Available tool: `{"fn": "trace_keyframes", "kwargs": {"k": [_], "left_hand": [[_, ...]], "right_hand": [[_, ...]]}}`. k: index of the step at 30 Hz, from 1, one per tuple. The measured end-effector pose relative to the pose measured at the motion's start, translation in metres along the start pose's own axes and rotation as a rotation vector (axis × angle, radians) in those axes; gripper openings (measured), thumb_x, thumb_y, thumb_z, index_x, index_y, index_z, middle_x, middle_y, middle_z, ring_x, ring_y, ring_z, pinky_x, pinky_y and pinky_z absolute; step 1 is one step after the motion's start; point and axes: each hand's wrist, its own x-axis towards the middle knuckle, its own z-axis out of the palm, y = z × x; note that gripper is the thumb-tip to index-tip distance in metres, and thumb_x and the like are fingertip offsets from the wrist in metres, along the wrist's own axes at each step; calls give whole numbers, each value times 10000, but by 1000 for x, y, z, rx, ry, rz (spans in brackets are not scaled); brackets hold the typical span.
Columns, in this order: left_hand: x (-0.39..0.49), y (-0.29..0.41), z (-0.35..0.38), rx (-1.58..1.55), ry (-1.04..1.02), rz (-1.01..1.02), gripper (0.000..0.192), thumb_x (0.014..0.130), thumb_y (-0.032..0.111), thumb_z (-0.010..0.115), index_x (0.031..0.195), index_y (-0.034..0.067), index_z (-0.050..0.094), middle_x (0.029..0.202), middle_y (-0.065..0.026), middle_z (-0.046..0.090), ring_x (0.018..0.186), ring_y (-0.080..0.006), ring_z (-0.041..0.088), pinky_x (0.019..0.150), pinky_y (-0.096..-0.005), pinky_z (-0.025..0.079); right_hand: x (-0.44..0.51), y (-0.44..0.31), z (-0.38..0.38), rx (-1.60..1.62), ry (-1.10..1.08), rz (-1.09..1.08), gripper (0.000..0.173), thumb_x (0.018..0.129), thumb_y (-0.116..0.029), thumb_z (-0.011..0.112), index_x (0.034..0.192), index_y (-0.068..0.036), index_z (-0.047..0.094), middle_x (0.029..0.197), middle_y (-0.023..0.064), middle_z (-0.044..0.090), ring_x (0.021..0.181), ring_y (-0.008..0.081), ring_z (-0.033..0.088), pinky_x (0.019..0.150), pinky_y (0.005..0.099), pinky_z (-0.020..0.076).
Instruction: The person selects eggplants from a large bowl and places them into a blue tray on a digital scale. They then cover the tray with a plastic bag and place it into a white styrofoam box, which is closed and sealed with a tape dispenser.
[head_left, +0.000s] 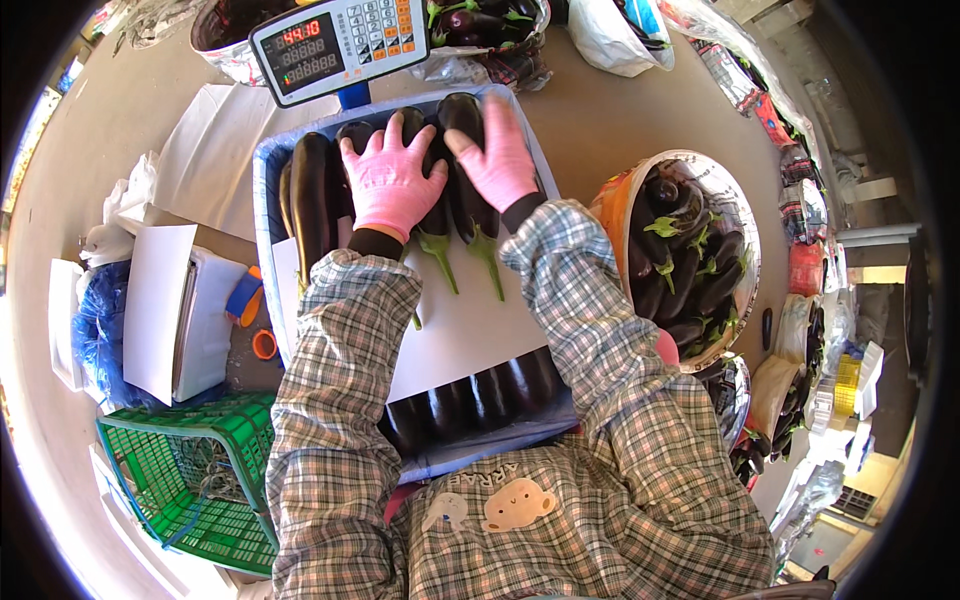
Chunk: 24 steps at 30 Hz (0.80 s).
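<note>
Before me is a crate lined in blue plastic (264, 187), with a white paper sheet (480, 330) inside over eggplants. A row of glossy eggplants (480, 397) shows at the sheet's near edge. More eggplants lie side by side on the sheet's far part, including a long one (311, 195) at the left. My left hand (391, 178), in a pink glove, rests spread across the middle ones and partly hides them. My right hand (501, 156), also gloved and slightly blurred, touches the rightmost eggplant (471, 201), thumb over it and fingers straight along its right side.
A digital scale display (337, 45) rises behind the crate. To the right stands a lined basket (613, 210) of eggplants. A white foam box (214, 322), paper sheets (154, 315), a tape roll (244, 296) and a green plastic crate (180, 427) are at left.
</note>
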Motion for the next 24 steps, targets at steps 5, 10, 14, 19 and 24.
{"fn": "trace_keyframes", "kwargs": {"k": [5, 10, 14, 19, 24], "left_hand": [[2, -11, 21, -192, 280, -48, 351, 901, 275, 572, 1200, 99, 626, 1237, -119, 663, 1118, -317, 633, 1085, -559, 375], [-12, -41, 10, -676, 469, -285, 308, 899, -25, 465, 1165, 6, 618, 1084, -176, 682, 1036, -328, 666, 917, -397, 531], [-49, -23, -20, -455, 367, -153, 291, 843, 6, 543, 1124, 14, 622, 1096, -194, 648, 1062, -376, 615, 922, -434, 515], [-27, 44, -11, -123, -57, -241, 617, 824, 203, 693, 1373, 20, 476, 1343, -256, 516, 1154, -432, 570, 962, -484, 511], [23, 52, 4, 174, -259, -413, 973, 715, 449, 848, 1508, 135, 381, 1258, -218, 519, 1153, -350, 548, 908, -411, 536]], "right_hand": [[0, -4, 10, -14, -143, 46, 801, 888, -382, 691, 1531, -142, 279, 1572, 268, 266, 1389, 469, 364, 1125, 492, 381], [1, -13, -5, -4, -123, 47, 916, 831, -401, 760, 1530, -73, 267, 1539, 287, 309, 1368, 473, 388, 1126, 488, 379], [-43, -13, -21, 191, 114, 148, 985, 768, -320, 829, 1500, 30, 270, 1431, 298, 436, 1327, 441, 438, 1122, 470, 376], [-52, -31, -21, -17, -167, 244, 1054, 711, -396, 831, 1524, -32, 267, 1324, 276, 515, 1250, 447, 486, 1064, 487, 418], [-57, 3, -73, 543, -89, 139, 904, 722, -180, 801, 1482, -3, 343, 1303, 223, 576, 1176, 303, 592, 1005, 410, 475]]}}
